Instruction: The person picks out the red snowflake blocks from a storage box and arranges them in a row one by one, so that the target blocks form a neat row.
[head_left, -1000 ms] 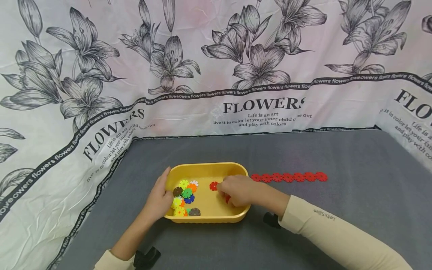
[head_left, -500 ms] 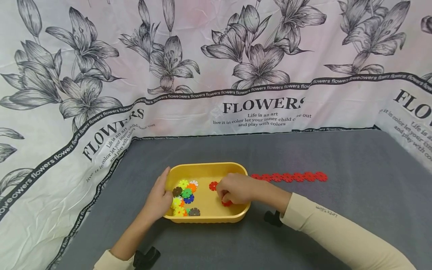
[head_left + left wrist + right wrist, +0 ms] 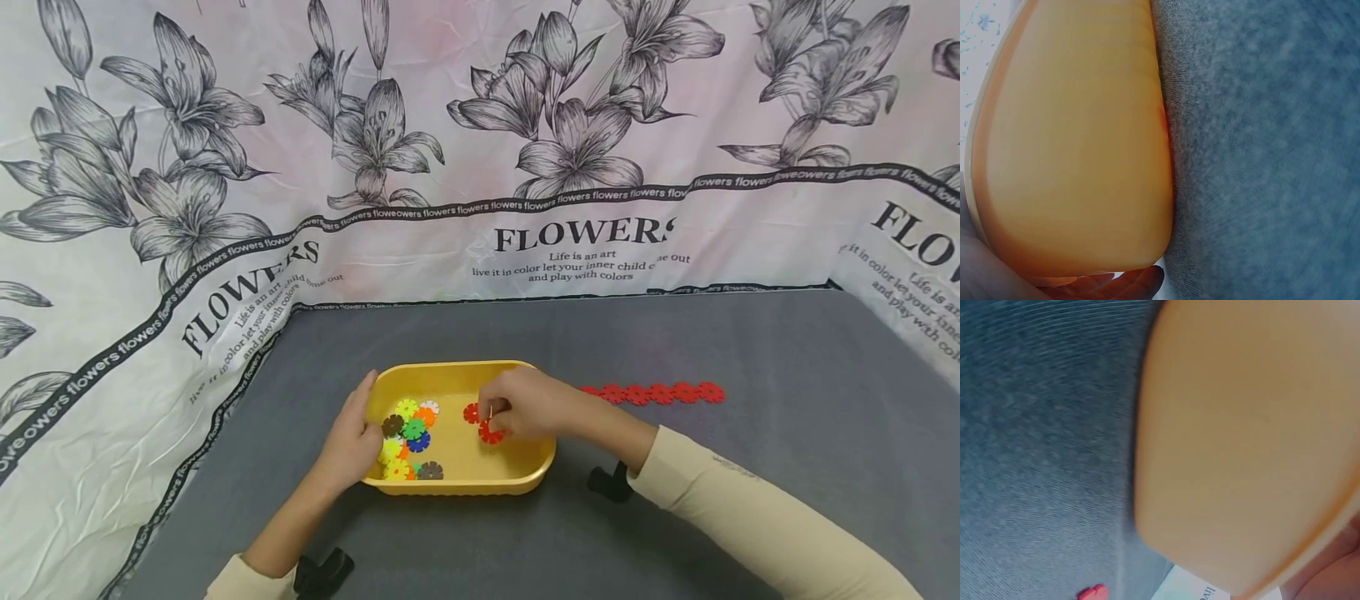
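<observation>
In the head view a yellow tray (image 3: 457, 487) stands on the grey cloth. The left hand (image 3: 348, 446) grips its left end, thumb over the rim; the left wrist view shows fingers (image 3: 1141, 282) around the tray's outside. Inside the tray, the right hand (image 3: 528, 404) pinches a red flower-shaped piece (image 3: 491, 432) between thumb and fingers. Another red piece (image 3: 471, 413) lies just left of those fingertips. Several mixed pieces, among them a green one (image 3: 413, 428) and a brown one (image 3: 392, 425), are bunched at the tray's left side.
A row of joined red pieces (image 3: 660, 393) lies on the grey cloth (image 3: 675, 333) right of the tray, its left end hidden behind the right hand and wrist. Behind the cloth rises a white flower-printed curtain (image 3: 420, 258).
The right hand has risen slightly from the tray's right part and shifted left, bringing the pinched red piece into clearer sight. The left hand keeps its grip on the tray.
</observation>
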Demonstrator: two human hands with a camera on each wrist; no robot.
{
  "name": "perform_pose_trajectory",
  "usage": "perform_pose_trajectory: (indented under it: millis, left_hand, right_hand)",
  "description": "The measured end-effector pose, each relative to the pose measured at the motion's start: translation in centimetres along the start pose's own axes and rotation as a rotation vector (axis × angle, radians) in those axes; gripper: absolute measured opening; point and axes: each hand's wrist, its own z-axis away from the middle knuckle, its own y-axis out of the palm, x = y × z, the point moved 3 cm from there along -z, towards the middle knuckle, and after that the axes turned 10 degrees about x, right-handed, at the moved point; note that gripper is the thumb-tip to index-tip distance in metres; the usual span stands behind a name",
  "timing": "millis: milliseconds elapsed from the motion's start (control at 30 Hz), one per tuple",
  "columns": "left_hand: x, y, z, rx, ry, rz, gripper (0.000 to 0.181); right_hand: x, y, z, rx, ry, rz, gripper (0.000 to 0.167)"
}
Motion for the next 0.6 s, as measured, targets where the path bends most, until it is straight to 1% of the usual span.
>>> perform_pose_trajectory:
  millis: [133, 267, 367, 600]
  left_hand:
    - [-0.09, -0.01, -0.06, 0.000, 0.002, -0.002, 0.074]
    - [-0.22, -0.02, -0.03, -0.002, -0.001, 0.000, 0.073]
    - [-0.30, -0.03, 0.02, -0.005, -0.004, 0.000, 0.073]
    - [-0.30, -0.05, 0.04, -0.004, -0.010, 0.008, 0.073]
  right_hand:
    - [-0.15, -0.51, 0.33, -0.028, 0.022, -0.116, 0.014]
    - [-0.43, -0.67, 0.53, -0.031, 0.031, -0.213, 0.014]
    - [-0.53, -0.72, 0.61, -0.028, 0.026, -0.248, 0.013]
    - [-0.70, -0.88, 0.97, -0.034, 0.050, -0.288, 0.011]
